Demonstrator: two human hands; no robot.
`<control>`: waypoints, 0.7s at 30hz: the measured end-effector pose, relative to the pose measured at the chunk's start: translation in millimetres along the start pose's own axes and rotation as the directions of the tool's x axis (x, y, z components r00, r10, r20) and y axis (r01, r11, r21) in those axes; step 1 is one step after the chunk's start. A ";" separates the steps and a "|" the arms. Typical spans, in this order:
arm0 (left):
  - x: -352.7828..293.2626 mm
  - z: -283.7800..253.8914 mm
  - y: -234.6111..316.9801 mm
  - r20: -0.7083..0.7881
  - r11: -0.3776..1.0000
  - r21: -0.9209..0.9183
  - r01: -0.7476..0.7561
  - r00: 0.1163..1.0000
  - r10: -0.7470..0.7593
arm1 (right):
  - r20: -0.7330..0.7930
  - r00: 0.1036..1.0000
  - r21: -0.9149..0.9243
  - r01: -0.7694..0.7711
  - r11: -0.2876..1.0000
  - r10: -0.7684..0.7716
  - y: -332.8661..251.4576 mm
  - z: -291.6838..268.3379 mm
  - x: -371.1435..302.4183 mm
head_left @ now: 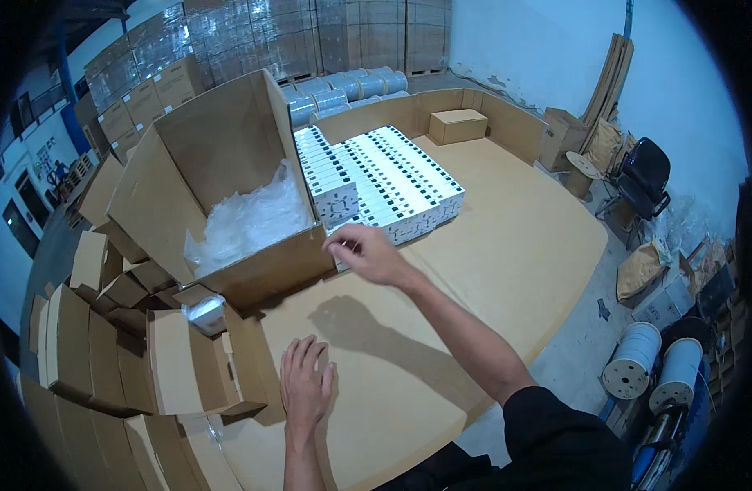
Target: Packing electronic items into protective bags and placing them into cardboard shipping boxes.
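Observation:
My left hand [306,380] lies on the brown cardboard-covered table with its fingers stretched out, empty, beside an open small carton [175,364]. A white item in clear plastic [206,313] sits at that carton's far end. My right hand [368,254] is raised by the near right corner of a large open carton [269,274], its fingers curled in; what they hold, if anything, cannot be made out. Crumpled clear plastic bags [253,219] fill the large carton's bottom. Just beyond the right hand, rows of white boxes with dark marks [400,176] stand packed together.
Several open small cartons [73,344] crowd the left side. A closed brown box [457,127] stands at the table's far end, against a raised cardboard border [515,131]. On the floor at right are a black chair [646,176] and cable reels [633,360].

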State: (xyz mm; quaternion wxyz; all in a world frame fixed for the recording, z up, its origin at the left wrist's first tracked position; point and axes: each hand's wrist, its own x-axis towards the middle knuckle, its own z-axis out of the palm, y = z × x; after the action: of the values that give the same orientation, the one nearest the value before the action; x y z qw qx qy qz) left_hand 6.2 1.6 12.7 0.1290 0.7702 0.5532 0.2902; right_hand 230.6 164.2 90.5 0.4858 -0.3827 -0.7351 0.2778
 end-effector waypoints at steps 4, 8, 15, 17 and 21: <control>13.7 1.9 -6.2 -0.007 1.000 -0.008 0.019 1.000 -0.019 | -0.181 0.983 -0.148 -0.025 0.989 -0.002 22.7 -35.7 16.4; 15.2 4.5 -6.0 -0.007 1.000 -0.025 -0.009 1.000 0.008 | -0.222 0.974 -0.278 -0.012 0.961 -0.052 45.7 -50.3 29.9; 15.1 6.3 -10.0 -0.001 1.000 -0.030 0.011 1.000 -0.011 | -0.339 0.930 -0.492 -0.050 0.869 -0.138 81.7 -83.5 27.0; 18.1 6.2 -2.1 0.004 0.998 -0.040 0.044 0.999 -0.044 | -0.401 0.893 -0.632 -0.107 0.767 -0.206 103.1 -121.1 18.4; 17.0 4.8 -1.8 0.016 1.000 -0.009 0.028 0.999 -0.028 | -0.437 0.882 -0.718 -0.227 0.658 -0.173 123.5 -173.2 -16.7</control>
State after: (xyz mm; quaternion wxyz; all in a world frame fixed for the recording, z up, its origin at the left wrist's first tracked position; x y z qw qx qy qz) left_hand 11.4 18.5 13.1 0.1410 0.7641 0.5614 0.2846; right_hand 431.1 224.9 50.5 0.4420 -0.6151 -0.6366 -0.1449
